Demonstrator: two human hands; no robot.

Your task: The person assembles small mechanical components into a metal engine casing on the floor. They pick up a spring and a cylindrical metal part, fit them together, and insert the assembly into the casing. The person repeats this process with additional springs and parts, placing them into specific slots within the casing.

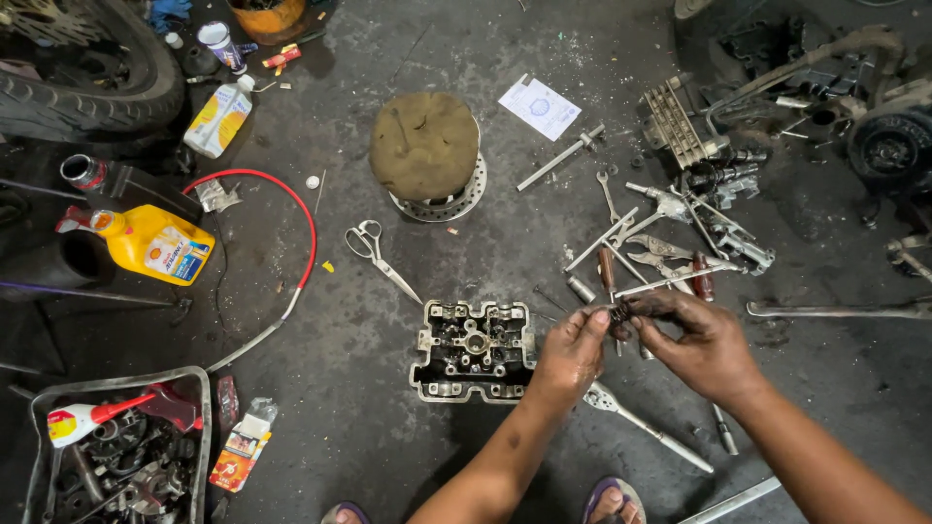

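Item: small dark metal part (619, 313), pinched between your left hand (573, 351) and right hand (701, 342); fingers closed on it. Likely light, stiff, greasy; grip ends firmly.

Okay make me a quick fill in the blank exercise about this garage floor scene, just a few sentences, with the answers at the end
1. Both hands, left hand and right hand, pinch one small dark ____ between their fingertips.
2. The metal cylinder head lies just ____ of the left hand.
3. The scissors lie on the floor with blades ____.
4. The oil jug is ____ in colour.

Answers: part; left; shut; yellow
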